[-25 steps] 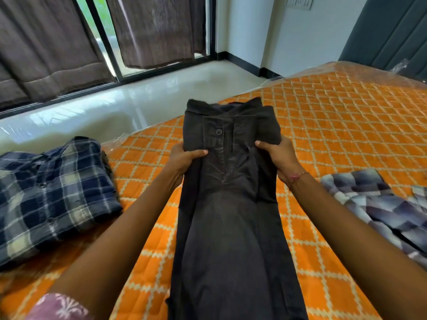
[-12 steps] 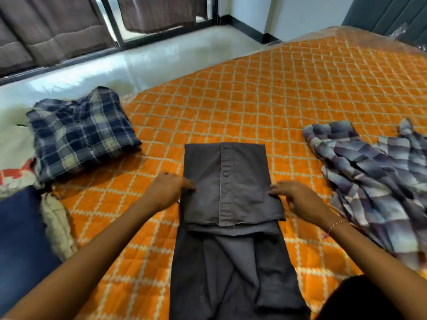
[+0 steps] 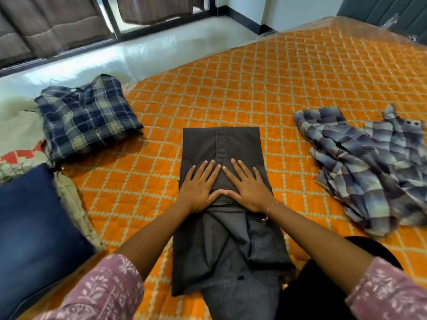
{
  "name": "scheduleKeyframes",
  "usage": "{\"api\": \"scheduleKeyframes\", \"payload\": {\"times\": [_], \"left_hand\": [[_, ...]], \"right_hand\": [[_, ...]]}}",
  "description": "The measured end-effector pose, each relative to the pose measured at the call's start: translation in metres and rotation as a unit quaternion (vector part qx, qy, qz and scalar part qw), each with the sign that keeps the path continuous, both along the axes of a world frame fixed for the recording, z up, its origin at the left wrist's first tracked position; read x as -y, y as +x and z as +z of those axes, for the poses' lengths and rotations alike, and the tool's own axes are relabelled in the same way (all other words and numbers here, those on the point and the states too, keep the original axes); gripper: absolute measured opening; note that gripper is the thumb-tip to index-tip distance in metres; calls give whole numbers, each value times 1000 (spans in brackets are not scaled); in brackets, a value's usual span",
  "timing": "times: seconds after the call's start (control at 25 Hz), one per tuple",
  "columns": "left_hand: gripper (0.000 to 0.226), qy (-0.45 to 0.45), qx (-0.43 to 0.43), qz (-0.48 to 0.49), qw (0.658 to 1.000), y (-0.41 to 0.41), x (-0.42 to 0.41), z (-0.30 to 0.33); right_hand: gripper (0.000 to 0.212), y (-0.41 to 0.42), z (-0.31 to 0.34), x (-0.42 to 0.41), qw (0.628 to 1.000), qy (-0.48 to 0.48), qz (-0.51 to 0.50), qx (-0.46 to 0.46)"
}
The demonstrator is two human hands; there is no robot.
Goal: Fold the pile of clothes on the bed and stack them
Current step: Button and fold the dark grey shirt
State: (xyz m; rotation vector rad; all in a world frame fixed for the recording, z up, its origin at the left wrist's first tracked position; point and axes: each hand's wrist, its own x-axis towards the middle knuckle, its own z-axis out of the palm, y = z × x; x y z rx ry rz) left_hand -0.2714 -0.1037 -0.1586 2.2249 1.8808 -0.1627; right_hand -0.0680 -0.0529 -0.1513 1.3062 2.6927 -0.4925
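Flanking the grey shirt point(image 3: 221, 144) under both flat hands point(image 3: 225, 187): folded plaid shirt point(image 3: 85, 116), crumpled checked shirt point(image 3: 369, 172).

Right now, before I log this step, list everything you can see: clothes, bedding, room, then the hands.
grey shirt: one, dark grey, centre of the bed, top part folded over, lower part still long toward the person
navy plaid shirt: one, navy and cream check, folded, left near the bed's edge
blue-grey plaid shirt: one, blue-grey check, unfolded and rumpled, right
bed cover: one, orange with cream diamond quilting
blue cushion: one, dark blue, near left
curtains: brown, at the window, top left
floor: pale, glossy, beyond the bed
left hand: flat on the grey shirt's fold, fingers spread
right hand: flat beside it, thumbs meeting; thread bracelet on the wrist
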Motion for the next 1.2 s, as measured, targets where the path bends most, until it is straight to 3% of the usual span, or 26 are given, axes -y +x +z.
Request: {"api": "scheduleKeyframes", "payload": {"times": [0.08,0.16,0.28,0.36,0.52,0.64,0.72,0.76,0.84,0.92,0.96,1.0,1.08,1.16,1.2], "left_hand": [[68,-10,-1,-33,999,-17,26,-2],[51,43,10,-87,995,-48,65,-16],[67,122,13,-83,989,-87,107,-17],[67,155,-1,-112,982,-87,111,-15],[79,59,-39,-286,956,-48,106,6],[74,-58,-67,-277,957,-34,100,24],[65,-170,-13,-235,957,-28,102,39],[58,-235,38,-212,948,-25,100,45],[47,-372,175,-151,899,-25,94,64],[36,-435,260,-64,860,-33,77,83],[28,-429,299,-20,852,-36,68,92],[25,-409,349,35,842,-38,57,99],[25,-359,485,210,769,-38,33,95],[25,-262,560,388,684,-28,16,77],[22,-219,570,439,660,-20,14,70]], "right_hand": [[76,30,8,10,997,16,72,31],[61,74,13,25,991,37,126,24],[77,121,10,37,971,130,189,68],[87,114,14,42,961,108,234,96],[103,89,19,50,924,88,350,126],[87,65,38,64,941,37,322,97],[66,82,12,61,963,-156,217,42],[64,94,1,58,964,-240,108,29],[80,113,-30,35,935,-350,-56,-5],[44,94,16,31,888,-423,-162,-84],[32,82,43,30,840,-478,-213,-146],[32,72,66,26,785,-511,-273,-221],[24,61,84,18,710,-511,-360,-323],[23,53,72,12,697,-426,-453,-357],[24,53,63,12,693,-376,-494,-367]]}}
